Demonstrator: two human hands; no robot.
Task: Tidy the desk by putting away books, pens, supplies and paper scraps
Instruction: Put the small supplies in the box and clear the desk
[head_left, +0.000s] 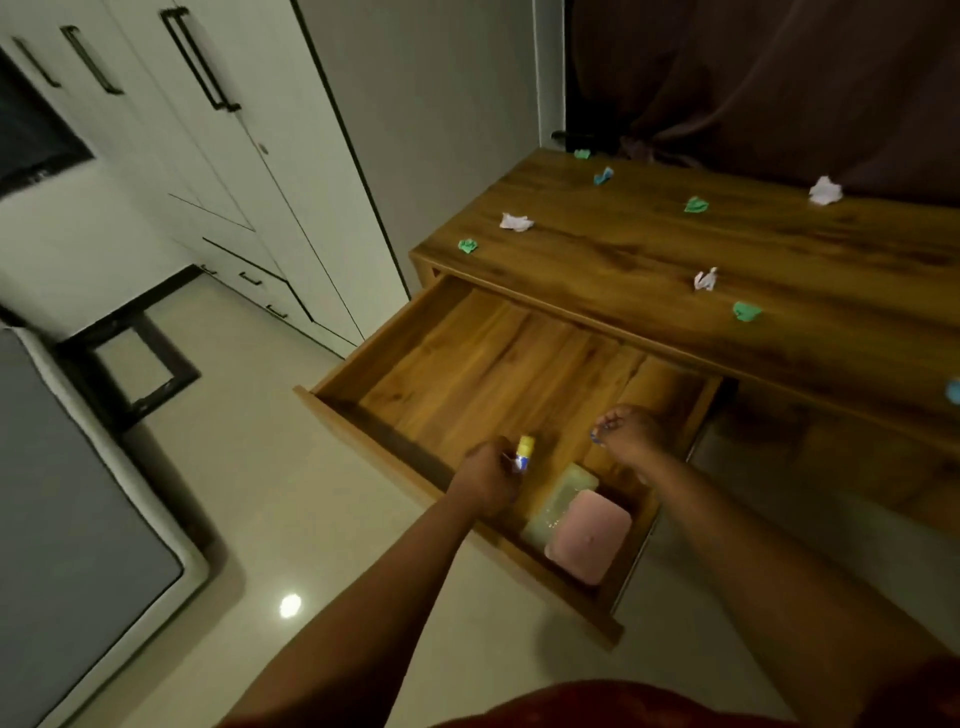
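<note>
Red cloth (597, 709): it sits at the very bottom of the view, closest of all, and both bare arms reach out from it.
Left hand (485, 480): its fingers curl round a small glue stick (523, 453) with a yellow cap. The hand hangs over the front edge of the drawer.
Right hand (626, 431): its fingers are curled in, over the right part of the drawer. Something tiny and blue shows at the fingertips, but it is too small and blurry to tell if the hand holds it.
Drawer (395, 332): it is pulled far out of the desk. Its left and middle parts have lots of bare wood. Its front edge sticks out over the floor.
Boxes: a pink box (589, 538) lies in the near right corner of the drawer. A pale clear box (563, 491) lies just beside it, partly under it.
Desk (779, 244): its top is wide and brown. Its left edge is near the wall.
Paper scraps: green scraps (747, 311) and white scraps (516, 222) lie well apart all over the desk top. A blue scrap (602, 175) lies near the back. One green scrap (467, 246) is close to the left edge.
Floor (249, 478): pale and shiny, with wide open room left of the drawer.
Cupboards (208, 156): white doors with black handles stand on the far left.
Curtain (779, 78): dark, hanging behind the desk.
</note>
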